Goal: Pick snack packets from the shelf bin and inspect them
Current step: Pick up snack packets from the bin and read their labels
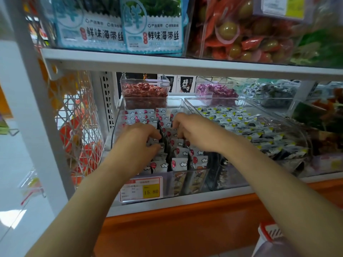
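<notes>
Snack packets (pixel 181 163): several dozen small sachets, too many to count singly, standing on edge in close rows inside one clear shelf bin (pixel 168 184) on the lower shelf. Each sachet is white and printed with a red balloon and white clouds; dark edges show between the rows. Two bare hands reach into the bin from the front. The left hand (pixel 137 140) lies over the left-hand rows, its fingers and thumb curled so that they pinch sachets between them. The right hand (pixel 193 132) lies over the middle rows just beside the left, its fingers bent down among the sachets with the tips hidden, so that a grip cannot be told. Sachets lie under both hands, beyond them toward the back of the bin, and nearer the viewer at the front wall. One price tag (pixel 141 189) reading 15.80 on a yellow patch is fixed to the front of the bin. One neighbouring bin (pixel 289 125) to the right holds white and dark packets with yellow corners. Behind stand two smaller clear tubs, one of red-wrapped sweets (pixel 144 91) and one of purple-wrapped sweets (pixel 217 90). On the upper shelf (pixel 185 65) stand two blue-and-white seaweed bags (pixel 154 34).
</notes>
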